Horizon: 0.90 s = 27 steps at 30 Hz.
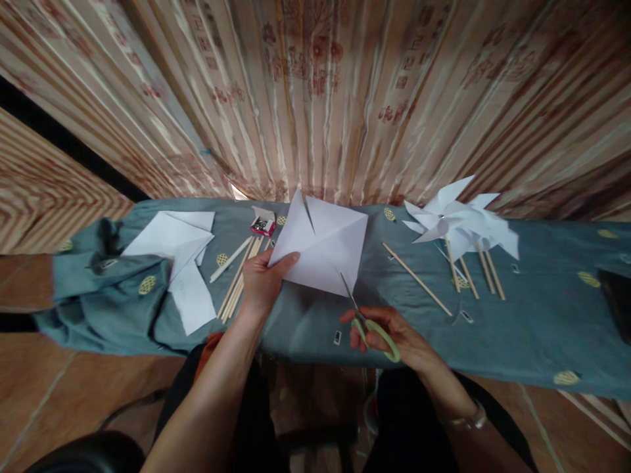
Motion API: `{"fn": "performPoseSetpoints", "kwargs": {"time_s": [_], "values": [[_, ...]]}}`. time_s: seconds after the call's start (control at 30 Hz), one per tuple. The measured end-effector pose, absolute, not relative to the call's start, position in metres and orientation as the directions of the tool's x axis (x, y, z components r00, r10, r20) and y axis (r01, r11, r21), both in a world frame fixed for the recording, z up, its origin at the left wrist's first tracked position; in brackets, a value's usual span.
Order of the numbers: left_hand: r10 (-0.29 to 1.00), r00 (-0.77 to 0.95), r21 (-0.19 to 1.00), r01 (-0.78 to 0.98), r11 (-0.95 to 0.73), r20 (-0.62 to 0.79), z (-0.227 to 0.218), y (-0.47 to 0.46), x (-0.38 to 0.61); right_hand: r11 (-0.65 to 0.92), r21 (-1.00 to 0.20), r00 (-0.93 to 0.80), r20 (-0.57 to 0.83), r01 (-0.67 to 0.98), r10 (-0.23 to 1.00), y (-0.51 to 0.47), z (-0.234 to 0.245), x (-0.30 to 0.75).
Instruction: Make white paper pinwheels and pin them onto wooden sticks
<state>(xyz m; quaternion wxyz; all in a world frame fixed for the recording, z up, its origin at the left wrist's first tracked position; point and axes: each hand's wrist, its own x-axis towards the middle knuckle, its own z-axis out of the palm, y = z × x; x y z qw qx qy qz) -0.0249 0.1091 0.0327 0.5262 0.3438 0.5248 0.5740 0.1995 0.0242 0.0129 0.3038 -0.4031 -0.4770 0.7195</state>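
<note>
My left hand point(266, 276) grips a white square sheet of paper point(325, 243) by its left edge, thumb on top. Crease lines run across the sheet, and an open slit cuts in from its top corner. In my right hand point(387, 328) is a pair of scissors point(377, 335) with light green handles, fingers through the loops. Its blades point up and left at the sheet's lower right corner, overlapping the paper there. Left of the sheet lie several wooden sticks point(239, 282), with a small red box of metal pins point(263, 222) behind them.
White paper sheets point(190, 246) lie at the left of the cloth-covered table point(305, 328). Several paper pinwheels point(458, 220) on sticks are piled at the right, with one loose stick point(417, 279) beside them. A dark object point(616, 305) sits at the right edge. A patterned curtain point(325, 98) hangs behind.
</note>
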Motion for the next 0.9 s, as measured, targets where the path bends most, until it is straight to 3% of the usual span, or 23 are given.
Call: {"fn": "performPoseSetpoints", "kwargs": {"time_s": [0.9], "values": [[0.956, -0.23, 0.959, -0.257, 0.121, -0.182, 0.0342, 0.1097, -0.0252, -0.371, -0.927, -0.479, -0.3, -0.059, 0.825, 0.0241, 0.0102, 0.2008]]}}
